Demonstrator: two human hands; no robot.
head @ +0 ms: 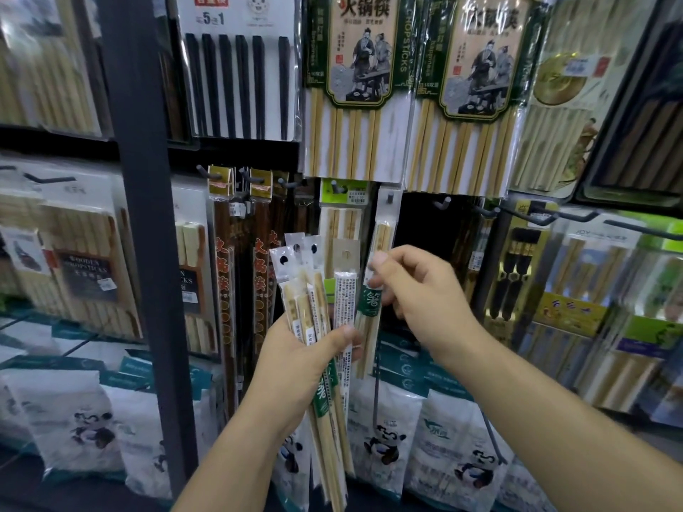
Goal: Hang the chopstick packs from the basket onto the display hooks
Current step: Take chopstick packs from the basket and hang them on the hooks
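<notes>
The step in hand is hanging one pack (384,238) on a hook (389,197) at the middle of the rack. The pack's header sits up at the hook and the hook tip shows through its hole, so it looks seated, though the blur makes that hard to swear to. The right hand (417,293) pinches this pack between thumb and fingers, at the top of its green label. The left hand (306,360) is clenched round a fan of packs (314,297), near and left of the hook, header holes up. No basket is in view.

Next, I judge, the right hand should let go once the pack hangs free, then draw the next one from the fan and line its hole up with a hook. A bare hook (442,203) juts out just to the right.

The rack is a dark wall crowded with hanging chopsticks. Big bamboo sets (354,86) hang above and dark red ones (225,290) to the left. A dark post (144,216) stands further left, and panda bags (384,437) are low down.
</notes>
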